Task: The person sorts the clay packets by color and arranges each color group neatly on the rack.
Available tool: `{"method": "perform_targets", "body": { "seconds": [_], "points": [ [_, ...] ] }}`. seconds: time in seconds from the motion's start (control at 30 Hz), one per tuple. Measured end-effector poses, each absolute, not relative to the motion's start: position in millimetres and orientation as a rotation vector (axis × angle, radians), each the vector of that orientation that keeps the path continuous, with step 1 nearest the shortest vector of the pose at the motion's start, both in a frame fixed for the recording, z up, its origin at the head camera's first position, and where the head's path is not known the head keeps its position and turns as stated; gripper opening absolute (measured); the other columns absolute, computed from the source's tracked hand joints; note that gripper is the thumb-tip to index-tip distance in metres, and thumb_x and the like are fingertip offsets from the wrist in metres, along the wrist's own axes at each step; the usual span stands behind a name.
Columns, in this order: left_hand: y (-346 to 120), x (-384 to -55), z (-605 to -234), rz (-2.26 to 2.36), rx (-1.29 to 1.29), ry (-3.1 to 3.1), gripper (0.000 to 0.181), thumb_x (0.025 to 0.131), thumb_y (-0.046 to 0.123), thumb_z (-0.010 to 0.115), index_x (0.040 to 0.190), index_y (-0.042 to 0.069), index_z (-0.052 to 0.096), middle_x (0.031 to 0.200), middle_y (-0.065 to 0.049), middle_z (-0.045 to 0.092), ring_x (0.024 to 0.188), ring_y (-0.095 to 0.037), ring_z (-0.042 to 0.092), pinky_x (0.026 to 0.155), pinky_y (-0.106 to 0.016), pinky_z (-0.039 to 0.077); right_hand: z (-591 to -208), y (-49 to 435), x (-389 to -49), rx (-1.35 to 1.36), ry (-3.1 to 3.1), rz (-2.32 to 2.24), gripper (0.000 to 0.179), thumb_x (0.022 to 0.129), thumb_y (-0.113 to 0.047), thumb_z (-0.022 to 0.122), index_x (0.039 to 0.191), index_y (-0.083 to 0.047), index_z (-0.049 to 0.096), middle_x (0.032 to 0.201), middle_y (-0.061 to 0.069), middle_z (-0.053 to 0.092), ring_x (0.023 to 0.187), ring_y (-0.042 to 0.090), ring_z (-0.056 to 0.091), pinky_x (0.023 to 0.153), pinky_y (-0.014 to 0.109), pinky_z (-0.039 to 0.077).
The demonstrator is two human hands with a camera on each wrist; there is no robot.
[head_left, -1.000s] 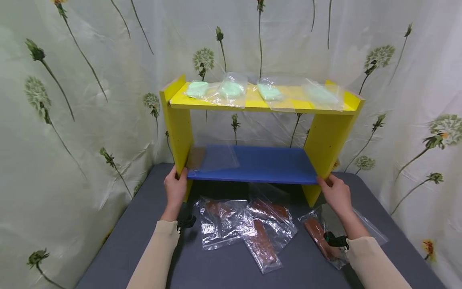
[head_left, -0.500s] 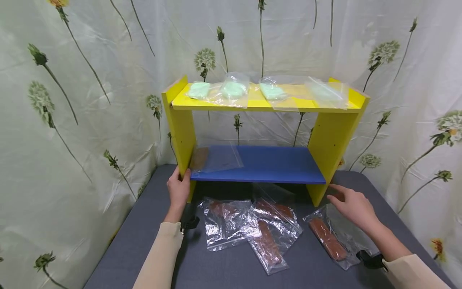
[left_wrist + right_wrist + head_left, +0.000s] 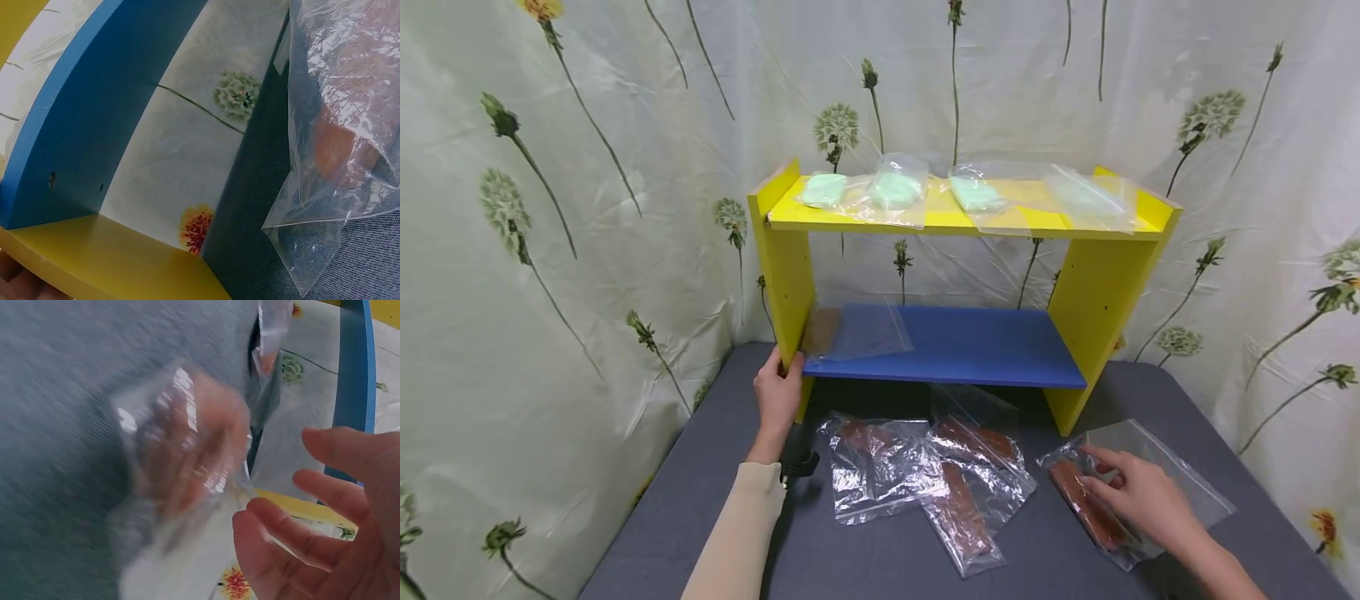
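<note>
My left hand (image 3: 777, 393) grips the lower front edge of the left yellow side panel (image 3: 786, 292) of a shelf unit, thumb on the inner side. In the left wrist view only its fingertips (image 3: 25, 282) show at the yellow edge. My right hand (image 3: 1146, 496) hovers over the rightmost clear zip bag (image 3: 1183, 467), which holds a reddish-brown block (image 3: 1084, 504). Its fingers are spread and relaxed, with nothing between them; the right wrist view shows them beside the bag (image 3: 187, 434). A similar bag with a brown block (image 3: 822, 332) lies on the blue shelf's left end.
Several more bagged brown blocks (image 3: 964, 508) lie overlapping on the dark grey table (image 3: 865, 567) before the unit. Several bagged pale green pieces (image 3: 898, 190) line the yellow top shelf (image 3: 1030, 223). A floral curtain (image 3: 587, 275) hangs close behind.
My right hand has let go of the right side panel and moved down and right, over the rightmost bag. The left hand keeps its grip on the panel. The view has shifted slightly.
</note>
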State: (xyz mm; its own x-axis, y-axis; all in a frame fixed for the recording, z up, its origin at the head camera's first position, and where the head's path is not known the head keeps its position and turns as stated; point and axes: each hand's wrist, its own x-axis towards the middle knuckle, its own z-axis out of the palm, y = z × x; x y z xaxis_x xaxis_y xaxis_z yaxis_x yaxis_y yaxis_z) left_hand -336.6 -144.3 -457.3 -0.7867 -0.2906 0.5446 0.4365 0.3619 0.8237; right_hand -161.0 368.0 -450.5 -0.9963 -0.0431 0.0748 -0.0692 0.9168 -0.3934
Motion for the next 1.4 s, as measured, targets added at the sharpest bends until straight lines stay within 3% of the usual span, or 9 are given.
{"method": "perform_targets", "body": {
  "seconds": [0.27,0.47,0.63,0.77,1.0,1.13,1.23,1.37,1.4],
  "points": [
    [-144.8,-336.7,-458.4,-1.489,-0.123,-2.005,0.026,0.101,0.029,0.063,0.118,0.009,0.067,0.095,-0.015,0.066,0.079,-0.028,0.06,0.069,-0.04,0.051,-466.9,353.3,-142.8,0.02,-3.165,0.512,0.069,0.078,-0.055,0.08,0.134,-0.018,0.066,0.086,0.001,0.046,0.06,0.017,0.043,0.049,0.035,0.032],
    [-143.4,-335.9,-457.4,-1.489,-0.129,-1.997,0.026,0.101,0.028,0.064,0.119,0.009,0.067,0.096,-0.015,0.067,0.079,-0.029,0.061,0.07,-0.041,0.051,-471.4,348.2,-140.2,0.085,-3.175,0.362,0.075,0.071,-0.049,0.087,0.135,-0.017,0.063,0.094,0.004,0.05,0.063,0.017,0.046,0.05,0.037,0.036],
    [-143.7,-335.1,-458.2,-1.505,-0.131,-1.997,0.027,0.101,0.028,0.064,0.119,0.009,0.067,0.095,-0.014,0.067,0.078,-0.027,0.061,0.068,-0.036,0.05,-472.6,342.8,-142.1,0.052,-3.182,0.364,0.059,0.077,-0.024,0.082,0.132,-0.012,0.064,0.088,0.005,0.049,0.061,0.019,0.046,0.051,0.038,0.037],
    [-144.4,-335.0,-458.1,-1.511,-0.13,-2.001,0.029,0.101,0.031,0.064,0.12,0.009,0.067,0.094,-0.013,0.066,0.078,-0.026,0.06,0.068,-0.036,0.049,-472.8,341.5,-145.0,0.023,-3.201,0.401,0.059,0.076,-0.013,0.073,0.134,-0.009,0.062,0.083,0.006,0.045,0.058,0.021,0.043,0.051,0.038,0.034],
    [-145.4,-335.7,-458.0,-1.511,-0.137,-1.998,0.029,0.101,0.029,0.064,0.121,0.009,0.067,0.098,-0.013,0.066,0.082,-0.027,0.061,0.073,-0.043,0.052,-470.9,350.2,-148.7,0.071,-3.121,0.447,0.054,0.084,-0.008,0.068,0.136,0.002,0.057,0.099,0.02,0.065,0.071,0.031,0.062,0.057,0.049,0.048],
    [-145.3,-335.6,-457.3,-1.506,-0.132,-2.001,0.028,0.101,0.028,0.064,0.122,0.01,0.067,0.102,-0.014,0.068,0.084,-0.028,0.063,0.075,-0.045,0.053,-471.5,355.1,-147.3,0.072,-3.053,0.604,0.061,0.09,-0.001,0.063,0.148,-0.003,0.045,0.078,0.015,0.064,0.054,0.025,0.058,0.048,0.041,0.044],
    [-145.5,-335.8,-457.6,-1.5,-0.125,-2.005,0.027,0.101,0.028,0.064,0.121,0.01,0.067,0.1,-0.014,0.068,0.083,-0.029,0.062,0.073,-0.045,0.052,-473.3,357.0,-147.4,0.076,-3.013,0.696,0.058,0.092,0.003,0.058,0.149,-0.008,0.049,0.085,0.018,0.067,0.052,0.022,0.054,0.048,0.036,0.042],
    [-146.4,-335.9,-457.2,-1.485,-0.127,-2.014,0.027,0.101,0.028,0.064,0.12,0.011,0.067,0.099,-0.015,0.068,0.08,-0.029,0.061,0.07,-0.043,0.05,-475.4,355.4,-150.2,0.101,-2.928,0.703,0.042,0.093,0.004,0.055,0.132,-0.007,0.066,0.115,0.024,0.066,0.075,0.027,0.062,0.059,0.039,0.045],
    [-146.5,-335.9,-456.8,-1.48,-0.131,-2.014,0.027,0.101,0.028,0.064,0.121,0.01,0.067,0.099,-0.015,0.068,0.081,-0.029,0.061,0.07,-0.043,0.05,-475.1,354.0,-150.7,0.09,-2.913,0.697,0.039,0.094,0.003,0.055,0.13,-0.007,0.068,0.111,0.022,0.067,0.08,0.026,0.061,0.062,0.039,0.044]
  ]
}}
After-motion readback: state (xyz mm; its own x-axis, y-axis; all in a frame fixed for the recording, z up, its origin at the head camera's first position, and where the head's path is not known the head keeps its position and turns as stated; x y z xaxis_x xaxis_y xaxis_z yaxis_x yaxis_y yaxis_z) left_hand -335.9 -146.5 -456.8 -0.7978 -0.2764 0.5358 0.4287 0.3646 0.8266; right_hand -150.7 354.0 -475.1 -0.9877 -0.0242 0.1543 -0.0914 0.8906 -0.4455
